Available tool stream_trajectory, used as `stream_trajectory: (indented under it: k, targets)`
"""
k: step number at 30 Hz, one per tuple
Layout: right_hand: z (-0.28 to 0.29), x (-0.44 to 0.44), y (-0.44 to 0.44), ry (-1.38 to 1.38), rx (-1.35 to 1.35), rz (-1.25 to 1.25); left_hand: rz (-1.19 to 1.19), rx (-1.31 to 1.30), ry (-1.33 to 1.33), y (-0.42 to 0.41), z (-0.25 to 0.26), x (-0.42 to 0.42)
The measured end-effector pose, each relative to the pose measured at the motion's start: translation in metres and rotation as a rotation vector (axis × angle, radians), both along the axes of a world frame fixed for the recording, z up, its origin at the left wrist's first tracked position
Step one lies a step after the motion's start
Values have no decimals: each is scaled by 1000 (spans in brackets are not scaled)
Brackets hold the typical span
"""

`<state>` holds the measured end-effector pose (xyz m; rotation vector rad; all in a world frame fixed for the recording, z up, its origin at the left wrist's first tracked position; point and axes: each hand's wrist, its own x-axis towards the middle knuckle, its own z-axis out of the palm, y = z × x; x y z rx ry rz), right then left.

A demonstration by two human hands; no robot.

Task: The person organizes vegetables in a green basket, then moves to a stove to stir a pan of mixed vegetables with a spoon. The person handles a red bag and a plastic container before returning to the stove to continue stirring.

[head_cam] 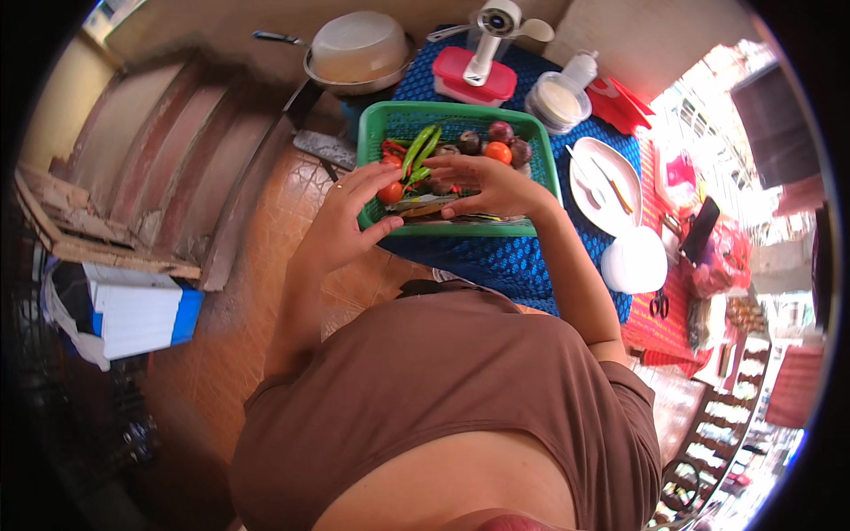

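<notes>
A green plastic basket [458, 114] stands on the table before me. Green chili peppers [420, 147] lie in its middle, with red chilies [392, 147] beside them. On the left side are small tomatoes [390, 192]; another orange-red tomato [498, 152] sits among red onions [501, 131] on the right. Along the near side lie small packets [425, 207], partly hidden. My left hand [355, 209], wearing a ring, hovers at the basket's left near corner with fingers apart. Over the middle and right of the basket is my right hand [491, 184], fingers spread. Neither hand holds anything.
A blue patterned cloth [491, 265] covers the table. Beyond the basket stand a pink-lidded container [475, 73], a white handheld fan [491, 43] and round tubs [559, 103]. To the right are an oval plate with utensils [607, 182], white bowls [634, 260] and scissors [659, 304]. Stairs [166, 152] rise left.
</notes>
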<state>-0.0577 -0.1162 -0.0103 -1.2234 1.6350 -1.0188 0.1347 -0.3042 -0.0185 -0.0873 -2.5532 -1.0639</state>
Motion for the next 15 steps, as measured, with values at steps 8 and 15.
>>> stream_trajectory:
  k: [8,15]
  targets:
    - [0,23,54,511,-14,-407,-119,-53,-64,24,9,-23]
    - [41,76,157,476,-95,-695,317,149,171,-8,-16,-18]
